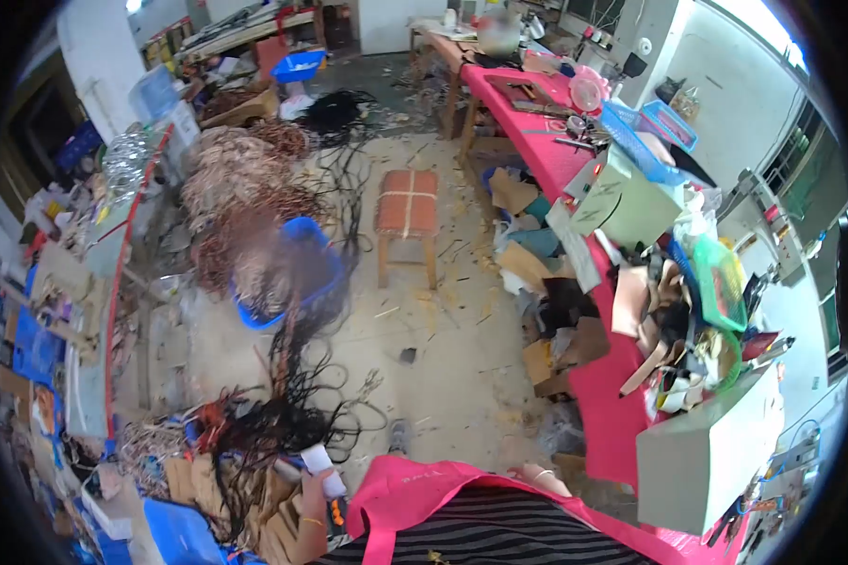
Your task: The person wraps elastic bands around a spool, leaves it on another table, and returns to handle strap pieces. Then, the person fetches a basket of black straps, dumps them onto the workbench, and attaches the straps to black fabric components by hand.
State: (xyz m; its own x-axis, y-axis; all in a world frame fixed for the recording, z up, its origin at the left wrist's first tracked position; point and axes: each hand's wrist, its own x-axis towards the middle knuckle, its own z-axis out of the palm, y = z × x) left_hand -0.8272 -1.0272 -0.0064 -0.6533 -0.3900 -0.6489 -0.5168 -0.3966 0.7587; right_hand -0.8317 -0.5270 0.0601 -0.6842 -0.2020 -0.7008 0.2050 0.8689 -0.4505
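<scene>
My left hand [313, 499], at the bottom edge left of my body, has a thin yellow band near the wrist. Close by are a white piece [318, 459] and a small orange-and-black item [336, 511]; whether the hand touches either is unclear. My right hand [542, 478] shows just past the pink apron [415, 490], to the right of my body. Its fingers are too small and blurred to read. Brown scraps [269, 499] and tangled black cords [273, 424] lie around the left hand's side.
A stool with a reddish seat [408, 202] stands ahead on the littered floor. Left of it, a blue basin [325, 259] holds cords beside a heap of pinkish strands [240, 174]. A pink-covered table [608, 395] along the right carries scraps, baskets and a pale box [707, 452].
</scene>
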